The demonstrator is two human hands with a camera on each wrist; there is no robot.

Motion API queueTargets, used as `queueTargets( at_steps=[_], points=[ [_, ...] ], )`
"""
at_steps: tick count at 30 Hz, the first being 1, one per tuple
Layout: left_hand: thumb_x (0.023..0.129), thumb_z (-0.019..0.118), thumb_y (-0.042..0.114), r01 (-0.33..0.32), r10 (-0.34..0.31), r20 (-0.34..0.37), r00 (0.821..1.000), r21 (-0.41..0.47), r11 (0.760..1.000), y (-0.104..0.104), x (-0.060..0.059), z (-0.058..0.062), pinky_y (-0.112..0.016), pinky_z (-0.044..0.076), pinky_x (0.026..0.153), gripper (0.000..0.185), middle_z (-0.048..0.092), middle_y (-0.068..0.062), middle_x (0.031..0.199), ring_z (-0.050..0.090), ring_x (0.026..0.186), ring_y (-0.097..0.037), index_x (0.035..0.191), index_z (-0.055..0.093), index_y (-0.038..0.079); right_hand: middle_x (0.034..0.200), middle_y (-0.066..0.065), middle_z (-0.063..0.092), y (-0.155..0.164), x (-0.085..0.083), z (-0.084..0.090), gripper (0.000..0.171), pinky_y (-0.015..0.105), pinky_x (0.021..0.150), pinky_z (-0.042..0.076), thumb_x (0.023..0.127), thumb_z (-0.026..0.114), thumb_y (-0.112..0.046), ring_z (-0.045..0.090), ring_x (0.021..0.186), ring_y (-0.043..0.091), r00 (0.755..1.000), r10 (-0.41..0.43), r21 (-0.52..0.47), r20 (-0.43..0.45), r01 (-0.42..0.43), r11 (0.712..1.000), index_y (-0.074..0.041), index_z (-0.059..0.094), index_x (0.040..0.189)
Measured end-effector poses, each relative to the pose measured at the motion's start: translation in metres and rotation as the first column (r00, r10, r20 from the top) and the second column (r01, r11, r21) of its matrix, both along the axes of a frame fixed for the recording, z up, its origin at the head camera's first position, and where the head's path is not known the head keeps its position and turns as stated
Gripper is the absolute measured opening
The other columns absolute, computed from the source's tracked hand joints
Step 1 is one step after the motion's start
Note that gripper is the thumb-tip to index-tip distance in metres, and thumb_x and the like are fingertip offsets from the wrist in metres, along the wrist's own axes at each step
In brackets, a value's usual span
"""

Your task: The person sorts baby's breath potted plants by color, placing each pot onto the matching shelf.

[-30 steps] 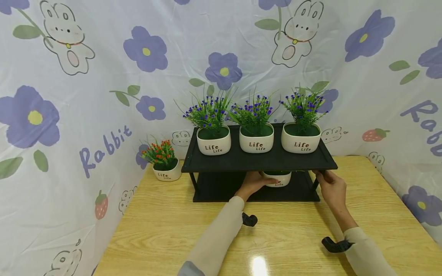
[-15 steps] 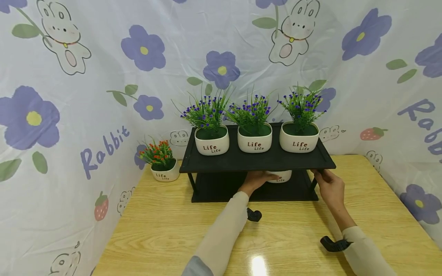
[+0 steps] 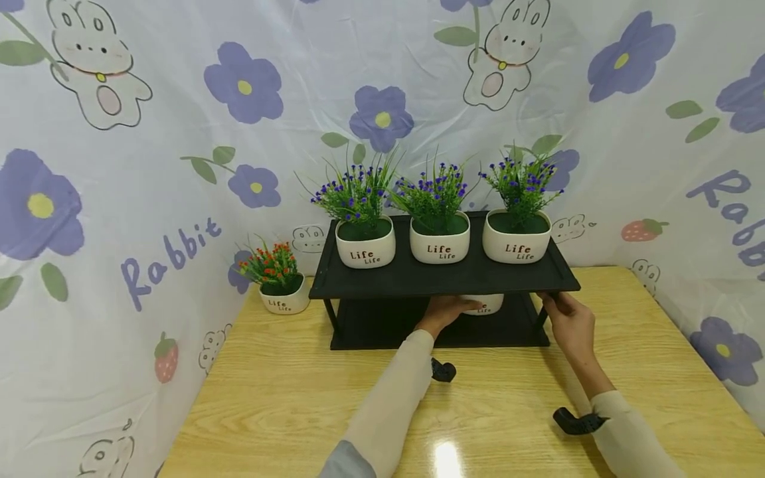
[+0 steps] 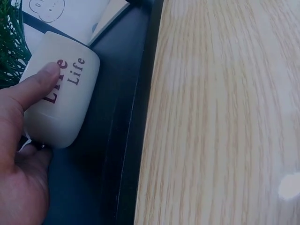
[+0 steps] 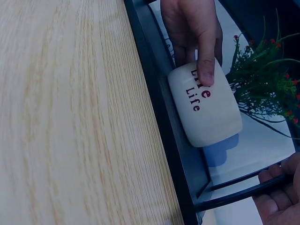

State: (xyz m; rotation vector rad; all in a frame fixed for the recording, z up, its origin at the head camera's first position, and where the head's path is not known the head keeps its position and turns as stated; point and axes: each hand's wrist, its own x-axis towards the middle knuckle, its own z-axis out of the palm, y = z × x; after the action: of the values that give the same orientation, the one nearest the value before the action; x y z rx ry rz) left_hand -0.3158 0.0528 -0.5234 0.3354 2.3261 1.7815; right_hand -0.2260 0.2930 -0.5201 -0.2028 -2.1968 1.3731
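Left hand has its grip wrapped round the white pot sitting on the rack's lower shelf, right hand pinching the rack's corner post, so it looks placed, just not let go yet.

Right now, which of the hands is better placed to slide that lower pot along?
Left hand: it already grips the pot on the lower shelf. The right hand holds the rack's post.

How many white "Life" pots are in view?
5: left pot, middle pot and right pot on the top shelf, one on the lower shelf, one on the table.
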Motion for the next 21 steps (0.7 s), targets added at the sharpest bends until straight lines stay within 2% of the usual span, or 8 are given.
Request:
queueTargets(
  at_steps=[4,11,18,21],
  points=[
    [0.089,0.089,0.019,0.004,-0.004,-0.013,1.0,-0.006,1.0,0.0007,-0.0025,-0.0019,-0.047,0.044,0.121,0.071,0.06,-0.005,0.153,0.057,0.142,-0.028,0.152,0.058,0.019,0.126,0.025,0.074,0.0008,-0.0007,0.0001,0.031,0.0,0.082,0.046,0.108,0.062,-0.014,0.057,0.091,-0.026,1.0,0.003,0.0,-0.005,-0.003,1.0,-0.004,0.073,0.136],
    [0.09,0.087,0.015,0.017,-0.017,0.009,1.0,0.03,0.999,0.0007,-0.0016,-0.0027,-0.049,0.045,0.121,0.07,0.06,-0.007,0.152,0.058,0.141,-0.03,0.152,0.056,0.018,0.127,0.024,0.074,-0.0004,0.001,0.0001,0.032,0.0,0.083,0.046,0.109,0.063,-0.017,0.056,0.092,-0.027,1.0,0.008,0.004,0.014,-0.008,1.0,-0.005,0.073,0.137],
    [0.09,0.088,0.022,0.054,-0.054,0.012,0.998,0.04,0.998,-0.0026,-0.0018,-0.0038,-0.048,0.043,0.123,0.075,0.056,-0.005,0.157,0.053,0.146,-0.028,0.155,0.052,0.022,0.128,0.024,0.073,-0.001,0.0015,0.0015,0.032,0.0,0.083,0.046,0.109,0.062,-0.017,0.057,0.093,-0.026,1.0,0.01,-0.004,0.02,-0.01,1.0,-0.005,0.073,0.136],
    [0.091,0.088,0.025,0.072,-0.072,0.005,0.997,0.017,0.997,-0.0075,-0.0018,-0.0039,-0.049,0.043,0.123,0.076,0.055,-0.005,0.158,0.053,0.147,-0.028,0.156,0.05,0.022,0.128,0.024,0.073,0.0004,0.001,0.0005,0.032,0.0,0.083,0.046,0.109,0.063,-0.017,0.057,0.093,-0.026,1.0,0.008,0.0,0.025,-0.008,1.0,-0.005,0.072,0.137]
  ],
)
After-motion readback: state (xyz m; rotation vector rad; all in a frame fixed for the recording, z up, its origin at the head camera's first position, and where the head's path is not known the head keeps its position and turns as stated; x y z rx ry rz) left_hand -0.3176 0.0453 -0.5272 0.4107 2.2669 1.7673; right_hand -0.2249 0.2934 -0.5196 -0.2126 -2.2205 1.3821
